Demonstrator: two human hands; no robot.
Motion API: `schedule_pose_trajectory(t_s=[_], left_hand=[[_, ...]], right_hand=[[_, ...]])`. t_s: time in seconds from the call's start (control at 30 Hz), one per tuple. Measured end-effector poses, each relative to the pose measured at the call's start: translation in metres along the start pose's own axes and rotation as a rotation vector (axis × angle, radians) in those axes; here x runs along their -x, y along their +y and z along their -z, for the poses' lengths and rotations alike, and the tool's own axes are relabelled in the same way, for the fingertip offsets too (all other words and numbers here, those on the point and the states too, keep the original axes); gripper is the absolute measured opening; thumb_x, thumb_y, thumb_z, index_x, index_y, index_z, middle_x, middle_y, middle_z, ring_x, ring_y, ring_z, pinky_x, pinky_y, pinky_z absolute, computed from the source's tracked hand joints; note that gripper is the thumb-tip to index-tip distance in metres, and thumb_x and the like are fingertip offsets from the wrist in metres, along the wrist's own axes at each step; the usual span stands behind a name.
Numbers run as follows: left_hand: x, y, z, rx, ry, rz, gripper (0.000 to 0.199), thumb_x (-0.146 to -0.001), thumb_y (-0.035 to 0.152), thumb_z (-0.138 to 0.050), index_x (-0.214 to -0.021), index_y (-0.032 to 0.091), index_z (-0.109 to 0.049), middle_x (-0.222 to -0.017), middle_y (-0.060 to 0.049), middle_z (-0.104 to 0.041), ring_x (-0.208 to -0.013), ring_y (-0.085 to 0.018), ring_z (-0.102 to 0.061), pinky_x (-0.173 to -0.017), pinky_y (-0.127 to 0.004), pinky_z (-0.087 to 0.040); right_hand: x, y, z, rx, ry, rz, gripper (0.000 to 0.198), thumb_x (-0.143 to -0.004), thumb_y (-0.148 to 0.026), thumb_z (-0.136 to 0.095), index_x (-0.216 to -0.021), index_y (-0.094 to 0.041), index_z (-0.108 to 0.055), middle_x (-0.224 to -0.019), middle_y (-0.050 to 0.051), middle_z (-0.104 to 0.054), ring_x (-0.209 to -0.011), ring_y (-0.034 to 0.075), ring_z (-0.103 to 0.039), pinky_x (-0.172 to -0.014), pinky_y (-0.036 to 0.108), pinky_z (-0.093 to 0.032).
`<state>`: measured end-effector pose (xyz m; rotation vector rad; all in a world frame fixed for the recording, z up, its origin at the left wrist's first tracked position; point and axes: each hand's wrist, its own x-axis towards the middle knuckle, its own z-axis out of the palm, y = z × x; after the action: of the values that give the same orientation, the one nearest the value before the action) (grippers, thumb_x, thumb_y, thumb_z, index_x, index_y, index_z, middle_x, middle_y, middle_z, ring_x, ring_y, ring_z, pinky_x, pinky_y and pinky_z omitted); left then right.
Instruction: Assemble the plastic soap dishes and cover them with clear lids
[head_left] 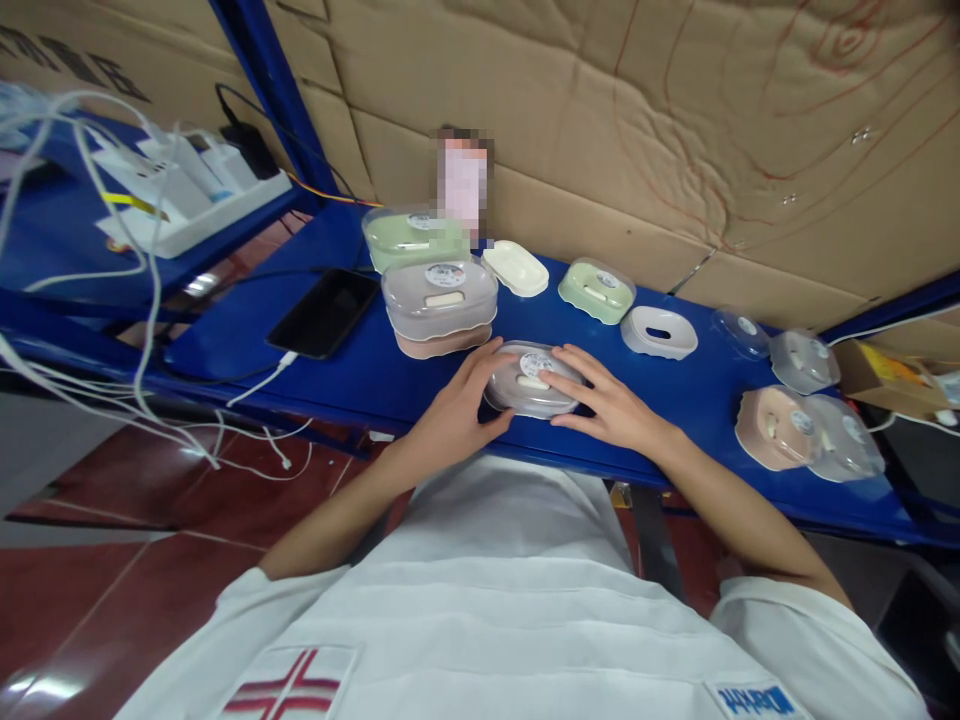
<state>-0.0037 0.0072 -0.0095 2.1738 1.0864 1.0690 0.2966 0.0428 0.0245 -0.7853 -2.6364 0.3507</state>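
Observation:
On the blue shelf in front of me sits a grey soap box (531, 398) under a clear lid with a round white label. My left hand (474, 395) curves around its left end, thumb at the near edge and fingers on the far side. From the other end my right hand (607, 400) grips it, with fingers lying over the lid near the label. Just beyond stands a stack with a grey soap box (439, 312) above a pinkish-brown one (442, 345). A white slotted tray (660, 333) lies to the right.
Behind stand green soap boxes (412, 243) (597, 292) and cream trays (516, 268). Clear lids (741, 333) and a peach soap box (772, 428) are at right. A black phone (324, 312) with a cable lies left, near a power strip (225, 215). Cardboard (540, 120) walls the back.

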Motion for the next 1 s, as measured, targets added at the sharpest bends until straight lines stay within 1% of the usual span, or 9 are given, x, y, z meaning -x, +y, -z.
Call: schedule_pose_trajectory(t_s=[0.13, 0.23, 0.37, 0.47, 0.57, 0.63, 0.7, 0.8, 1.0], left_hand=[[0.0, -0.001, -0.002, 0.006, -0.002, 0.016, 0.068, -0.099, 0.026, -0.07, -0.16, 0.027, -0.041, -0.177, -0.017, -0.033, -0.165, -0.034, -0.036, -0.131, -0.059, -0.041], [0.001, -0.001, -0.003, 0.069, 0.026, 0.04, 0.07, -0.1, 0.028, -0.07, -0.163, 0.03, -0.038, -0.178, -0.015, -0.029, -0.166, -0.033, -0.034, -0.129, -0.056, -0.046], [0.001, 0.002, -0.003, 0.134, 0.047, 0.027, 0.07, -0.102, 0.03, -0.069, -0.164, 0.034, -0.037, -0.174, -0.013, -0.036, -0.162, -0.031, -0.041, -0.125, -0.053, -0.052], [0.001, 0.002, -0.003, 0.135, 0.062, 0.01, 0.07, -0.103, 0.031, -0.069, -0.164, 0.035, -0.036, -0.169, -0.012, -0.043, -0.158, -0.031, -0.046, -0.124, -0.054, -0.052], [0.0, 0.001, -0.003, 0.139, 0.064, 0.003, 0.068, -0.104, 0.032, -0.069, -0.164, 0.034, -0.036, -0.165, -0.012, -0.046, -0.154, -0.03, -0.05, -0.123, -0.054, -0.054], [0.001, 0.001, -0.003, 0.136, 0.056, 0.001, 0.067, -0.104, 0.032, -0.068, -0.163, 0.034, -0.037, -0.163, -0.012, -0.048, -0.152, -0.028, -0.052, -0.122, -0.053, -0.054], [0.001, 0.001, -0.002, 0.127, 0.047, 0.002, 0.065, -0.105, 0.032, -0.067, -0.163, 0.033, -0.038, -0.162, -0.011, -0.049, -0.15, -0.027, -0.054, -0.123, -0.051, -0.054], [0.001, 0.003, 0.0, 0.108, 0.039, 0.004, 0.062, -0.105, 0.033, -0.067, -0.161, 0.032, -0.041, -0.16, -0.011, -0.052, -0.149, -0.027, -0.054, -0.123, -0.051, -0.053], [-0.001, 0.006, 0.003, 0.016, 0.0, -0.009, 0.042, -0.106, 0.033, -0.065, -0.147, 0.028, -0.056, -0.153, -0.011, -0.059, -0.146, -0.028, -0.058, -0.126, -0.052, -0.048]], right_hand=[[-0.002, -0.003, 0.003, 0.03, 0.042, 0.0, 0.065, -0.104, -0.049, -0.069, -0.165, -0.041, -0.049, -0.174, 0.008, -0.044, -0.162, 0.036, -0.041, -0.131, 0.064, -0.04], [-0.001, 0.005, 0.014, 0.077, 0.147, -0.018, 0.063, -0.104, -0.05, -0.07, -0.163, -0.041, -0.052, -0.169, 0.008, -0.05, -0.157, 0.036, -0.048, -0.131, 0.06, -0.042], [-0.002, 0.046, 0.041, 0.248, 0.381, -0.22, 0.06, -0.103, -0.058, -0.067, -0.157, -0.035, -0.061, -0.165, 0.011, -0.054, -0.154, 0.04, -0.051, -0.13, 0.064, -0.04], [-0.008, 0.089, 0.062, 0.296, 0.475, -0.334, 0.069, -0.099, -0.069, -0.065, -0.154, -0.028, -0.064, -0.165, 0.015, -0.053, -0.153, 0.042, -0.051, -0.128, 0.066, -0.04], [-0.016, 0.124, 0.076, 0.27, 0.433, -0.35, 0.077, -0.098, -0.076, -0.062, -0.153, -0.022, -0.064, -0.165, 0.02, -0.053, -0.153, 0.041, -0.052, -0.129, 0.062, -0.04], [-0.022, 0.136, 0.079, 0.252, 0.374, -0.343, 0.08, -0.1, -0.076, -0.059, -0.155, -0.018, -0.061, -0.168, 0.023, -0.049, -0.156, 0.039, -0.049, -0.131, 0.06, -0.038], [-0.028, 0.141, 0.079, 0.243, 0.332, -0.333, 0.082, -0.1, -0.076, -0.057, -0.159, -0.018, -0.057, -0.171, 0.023, -0.045, -0.16, 0.039, -0.043, -0.132, 0.061, -0.034], [-0.034, 0.145, 0.074, 0.237, 0.299, -0.311, 0.088, -0.098, -0.077, -0.06, -0.165, -0.021, -0.048, -0.175, 0.02, -0.04, -0.163, 0.04, -0.037, -0.133, 0.064, -0.03], [-0.041, 0.164, 0.074, 0.247, 0.248, -0.318, 0.093, -0.096, -0.076, -0.062, -0.169, -0.024, -0.04, -0.179, 0.016, -0.032, -0.166, 0.042, -0.029, -0.133, 0.068, -0.027]])
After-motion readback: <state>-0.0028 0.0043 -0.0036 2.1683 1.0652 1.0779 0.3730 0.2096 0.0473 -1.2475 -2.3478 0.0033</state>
